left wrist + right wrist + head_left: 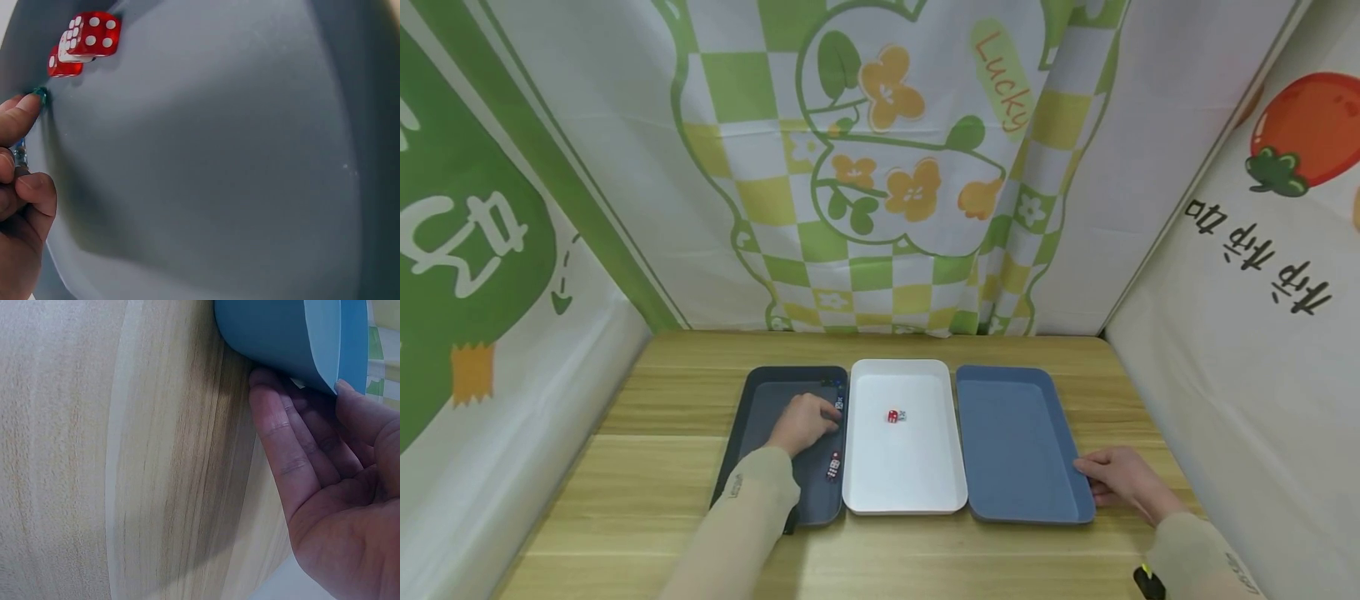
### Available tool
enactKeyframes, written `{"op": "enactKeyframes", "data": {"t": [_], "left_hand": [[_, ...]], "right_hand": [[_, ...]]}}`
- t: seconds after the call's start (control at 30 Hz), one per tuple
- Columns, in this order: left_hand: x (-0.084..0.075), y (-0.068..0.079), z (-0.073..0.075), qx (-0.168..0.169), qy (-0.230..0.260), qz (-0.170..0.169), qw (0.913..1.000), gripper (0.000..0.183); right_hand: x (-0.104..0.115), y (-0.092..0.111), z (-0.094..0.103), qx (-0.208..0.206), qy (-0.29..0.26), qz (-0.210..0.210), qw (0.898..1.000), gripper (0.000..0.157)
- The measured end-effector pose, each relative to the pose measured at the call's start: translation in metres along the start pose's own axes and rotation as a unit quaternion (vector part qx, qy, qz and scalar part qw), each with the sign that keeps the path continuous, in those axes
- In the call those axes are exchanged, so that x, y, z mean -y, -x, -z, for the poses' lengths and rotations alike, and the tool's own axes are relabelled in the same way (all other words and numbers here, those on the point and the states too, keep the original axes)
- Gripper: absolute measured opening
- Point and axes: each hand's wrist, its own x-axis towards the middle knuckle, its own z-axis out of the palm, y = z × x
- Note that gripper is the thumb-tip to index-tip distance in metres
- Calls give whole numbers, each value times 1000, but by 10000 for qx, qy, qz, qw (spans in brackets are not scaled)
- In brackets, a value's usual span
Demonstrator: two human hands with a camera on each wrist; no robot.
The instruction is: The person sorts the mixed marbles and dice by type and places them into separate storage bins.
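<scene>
My left hand is over the dark grey tray, close to its right wall. In the left wrist view, its fingertips pinch a small teal die. A clear-and-blue die shows past the gap between the fingers. Red and white dice lie along the same wall, nearer to me. On the right, my right hand holds the outer edge of the blue tray, thumb at the rim and fingers beneath it.
Between the two trays stands a white tray, holding a red die and a clear die. All three sit side by side on a wooden table. A patterned curtain hangs behind the table.
</scene>
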Motion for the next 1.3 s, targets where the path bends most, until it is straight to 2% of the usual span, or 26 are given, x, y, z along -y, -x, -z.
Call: {"op": "enactKeyframes", "data": {"t": [0.6, 0.9, 1.3], "left_hand": [[-1, 2, -3, 221, -135, 297, 9992, 20], [-1, 3, 4, -73, -11, 10, 10000, 14], [-15, -1, 26, -364, 346, -320, 9982, 15]], "right_hand": [[0, 1, 0, 47, 20, 61, 10000, 44], [-1, 0, 0, 64, 3, 42, 10000, 44], [-1, -1, 0, 42, 11, -4, 10000, 44]]}}
